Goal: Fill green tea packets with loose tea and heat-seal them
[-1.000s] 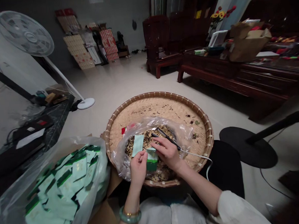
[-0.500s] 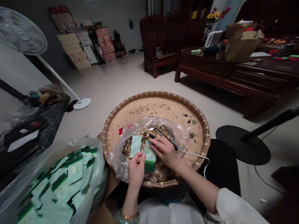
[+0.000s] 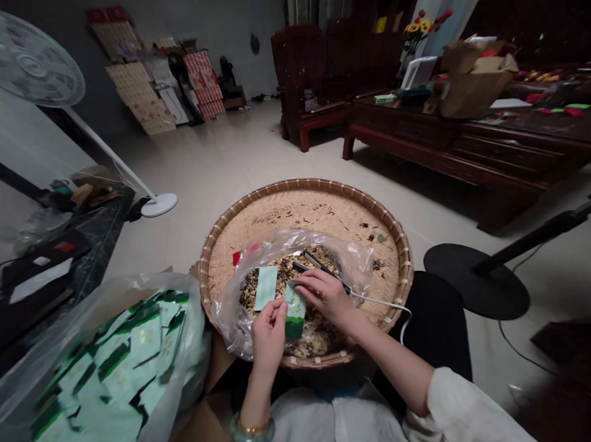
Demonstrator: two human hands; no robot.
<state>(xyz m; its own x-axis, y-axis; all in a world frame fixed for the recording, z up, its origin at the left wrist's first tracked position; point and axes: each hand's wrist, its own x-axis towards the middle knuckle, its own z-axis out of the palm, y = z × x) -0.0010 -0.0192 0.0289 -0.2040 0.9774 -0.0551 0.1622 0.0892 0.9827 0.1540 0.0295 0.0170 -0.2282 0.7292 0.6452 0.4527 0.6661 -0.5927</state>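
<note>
A small pale-green packet with a dark-green end (image 3: 295,308) is held between both hands over loose dried bits (image 3: 252,291) in a clear plastic bag (image 3: 231,318). My left hand (image 3: 268,333) is closed, pinching the packet's left edge. My right hand (image 3: 330,300) has its fingertips closed at the packet's upper right. Against that hand lies a black two-armed tool (image 3: 324,264) with a white cord; whether the palm grips it is hidden. A second pale-green packet (image 3: 266,287) lies on the dried bits, left of the held one.
The bag sits in a round woven bamboo tray (image 3: 298,184), with dark scraps strewn about its far part. At left stands a large plastic bag (image 3: 185,388) full of green packets (image 3: 119,365). Around are a white fan (image 3: 159,204), a black stand base (image 3: 477,280) and a wooden table (image 3: 420,130).
The whole view has shifted slightly left. Both hands keep their hold on the packet, which tilts a little differently at its top.
</note>
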